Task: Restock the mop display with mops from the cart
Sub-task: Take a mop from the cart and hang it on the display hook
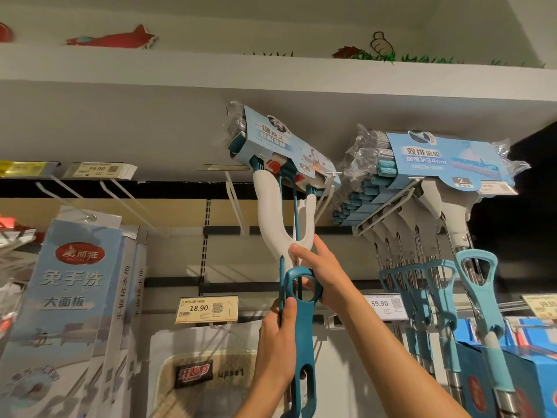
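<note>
Teal plastic and white moulding make up the mop (289,224) now being hung: its sponge head, wrapped in a blue card sleeve, is held high under the grey shelf (180,95), tilted, at the level of the white display hook (236,203). Whether the head is already seated on a hook cannot be told; the card sleeve hides the contact.

The left hand (278,342) is wrapped round the teal lever handle low down, thumb pressed on its front. The right hand (319,276) is closed about the junction of the white fork and the teal ring, fingers curled through it. Both grips are firm holds on the one mop.

To the right, a row of hung mops (422,206) with pale blue handles is in place on a neighbouring hook, several deep, with a 59.90 price tag (381,304) below. That section is judged to be stocked. To the left, two bare hooks (90,194) are seen above boxed flat mops (69,297).

The cart is not in view, so the remaining stock cannot be counted. The task is judged to be under way: one mop is at the point of hanging and not released. Seating the head squarely and letting go remain, and further trips to the cart are likely while hooks stand bare.
</note>
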